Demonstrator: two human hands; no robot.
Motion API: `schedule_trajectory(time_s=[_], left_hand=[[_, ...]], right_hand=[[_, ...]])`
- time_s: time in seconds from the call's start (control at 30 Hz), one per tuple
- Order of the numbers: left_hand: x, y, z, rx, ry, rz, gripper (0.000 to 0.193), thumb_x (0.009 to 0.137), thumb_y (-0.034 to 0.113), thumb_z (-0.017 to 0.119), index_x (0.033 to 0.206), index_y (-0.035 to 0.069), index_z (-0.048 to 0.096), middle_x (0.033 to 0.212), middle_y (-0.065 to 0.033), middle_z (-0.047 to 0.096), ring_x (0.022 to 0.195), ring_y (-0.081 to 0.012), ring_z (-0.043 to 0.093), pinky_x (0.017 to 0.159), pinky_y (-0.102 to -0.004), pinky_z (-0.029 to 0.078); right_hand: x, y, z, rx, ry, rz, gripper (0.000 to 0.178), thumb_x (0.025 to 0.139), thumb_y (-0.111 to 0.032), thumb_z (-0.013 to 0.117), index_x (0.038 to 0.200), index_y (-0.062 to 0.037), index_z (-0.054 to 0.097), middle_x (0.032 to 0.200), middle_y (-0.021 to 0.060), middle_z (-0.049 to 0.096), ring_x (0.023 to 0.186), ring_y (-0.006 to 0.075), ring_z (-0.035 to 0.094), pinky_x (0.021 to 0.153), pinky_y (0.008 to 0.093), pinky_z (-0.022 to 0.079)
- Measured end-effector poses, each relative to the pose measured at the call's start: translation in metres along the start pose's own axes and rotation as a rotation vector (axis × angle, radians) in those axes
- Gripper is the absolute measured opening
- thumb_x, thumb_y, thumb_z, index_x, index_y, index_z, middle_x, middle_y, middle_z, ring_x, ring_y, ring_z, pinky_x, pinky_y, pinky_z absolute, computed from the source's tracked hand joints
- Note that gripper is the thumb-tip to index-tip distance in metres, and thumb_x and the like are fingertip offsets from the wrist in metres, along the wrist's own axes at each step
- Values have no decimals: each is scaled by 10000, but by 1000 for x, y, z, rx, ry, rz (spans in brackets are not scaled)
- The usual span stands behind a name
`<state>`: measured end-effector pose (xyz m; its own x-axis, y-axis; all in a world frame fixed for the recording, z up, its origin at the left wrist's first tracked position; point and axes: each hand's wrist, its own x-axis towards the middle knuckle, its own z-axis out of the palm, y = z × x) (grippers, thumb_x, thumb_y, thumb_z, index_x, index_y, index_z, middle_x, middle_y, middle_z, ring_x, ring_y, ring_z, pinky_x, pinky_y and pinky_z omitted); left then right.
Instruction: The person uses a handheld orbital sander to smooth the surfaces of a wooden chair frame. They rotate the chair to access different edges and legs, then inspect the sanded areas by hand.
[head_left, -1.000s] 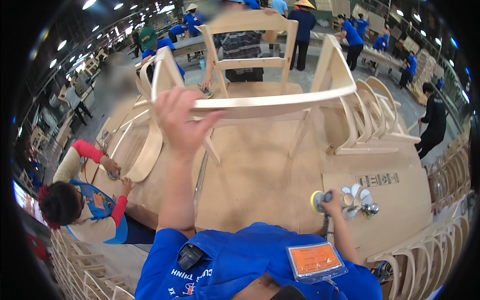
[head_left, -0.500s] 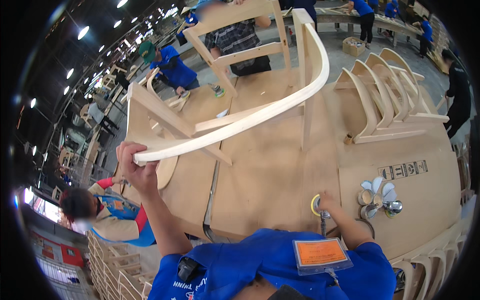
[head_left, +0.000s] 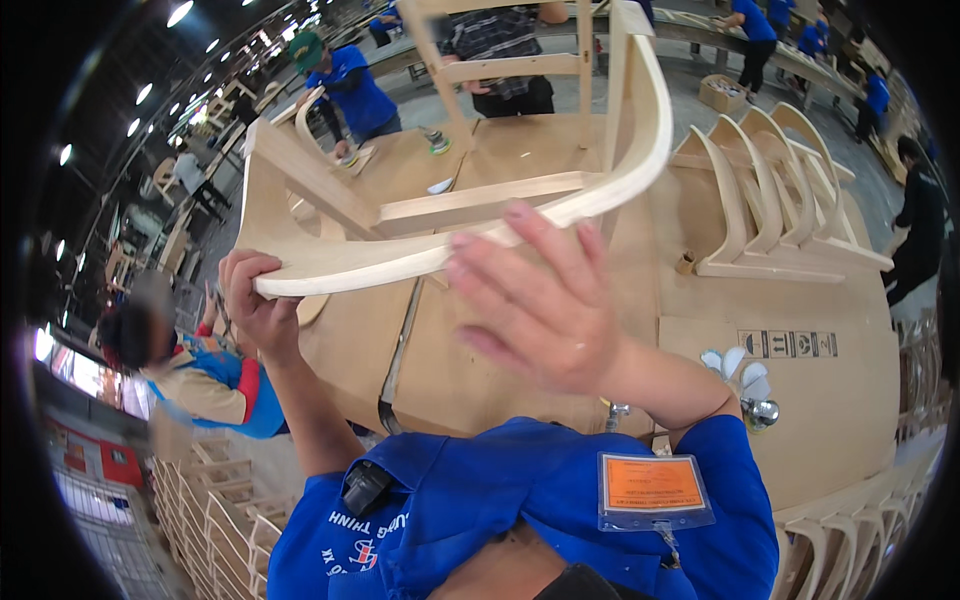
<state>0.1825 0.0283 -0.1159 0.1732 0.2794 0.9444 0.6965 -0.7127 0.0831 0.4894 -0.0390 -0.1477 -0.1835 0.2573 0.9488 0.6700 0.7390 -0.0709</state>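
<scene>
A pale wooden chair frame (head_left: 430,262) with a long curved rail spans the area in front of me, tilted above the cardboard-covered table. My left hand (head_left: 262,300) grips the near left end of that rail, fingers wrapped over it. Along the rail's middle, my right hand (head_left: 545,305) is spread, its fingertips at the front edge; whether they press on it is hard to tell. Below my right forearm a sander (head_left: 615,410) is mostly hidden, with only a bit of metal and a yellow edge showing.
Several curved wooden frames (head_left: 765,200) stand together at the right. Sanding discs (head_left: 735,362) and a metal tool (head_left: 762,414) lie near my right elbow. Across the table a person (head_left: 500,50) stands behind another chair frame (head_left: 515,68); another sander (head_left: 436,140) sits there. A co-worker (head_left: 210,370) is at the left.
My right hand has left the sander on the table and come up to the curved rail, its fingers spread. The left hand keeps its hold; the frame is tipped slightly differently.
</scene>
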Motion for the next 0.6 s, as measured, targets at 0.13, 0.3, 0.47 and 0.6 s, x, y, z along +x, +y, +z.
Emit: schedule_trajectory(time_s=[0.13,0.3,0.47,0.6], left_hand=[[-10,8,-10,54,-9,29,557,734,548,705,821,11,586,790,-85,525,791,-212,493,746,-308,380],[-20,13,-19,16,-8,-48,521,629,482,758,805,24,583,784,-89,535,794,-236,502,727,-335,397],[-30,16,-25,12,-15,-5,516,760,505,681,788,5,554,776,-99,529,780,-239,507,738,-333,415],[-38,23,-27,54,-3,-7,573,712,568,675,792,14,555,762,-102,504,741,-248,503,691,-344,403]], right_hand=[[-14,19,-8,-101,136,-71,340,739,-173,717,1073,-126,678,1185,36,646,1154,325,548,1147,500,141],[-38,36,-27,-50,158,-27,300,777,-152,704,1070,-99,674,1187,65,634,1159,327,544,1142,502,163],[-50,40,-36,21,179,46,353,779,-146,708,1120,-80,647,1159,105,634,1162,345,542,1131,497,199],[-60,49,-39,102,275,94,373,783,-131,698,1139,-41,628,1174,137,611,1168,361,538,1112,486,247]])
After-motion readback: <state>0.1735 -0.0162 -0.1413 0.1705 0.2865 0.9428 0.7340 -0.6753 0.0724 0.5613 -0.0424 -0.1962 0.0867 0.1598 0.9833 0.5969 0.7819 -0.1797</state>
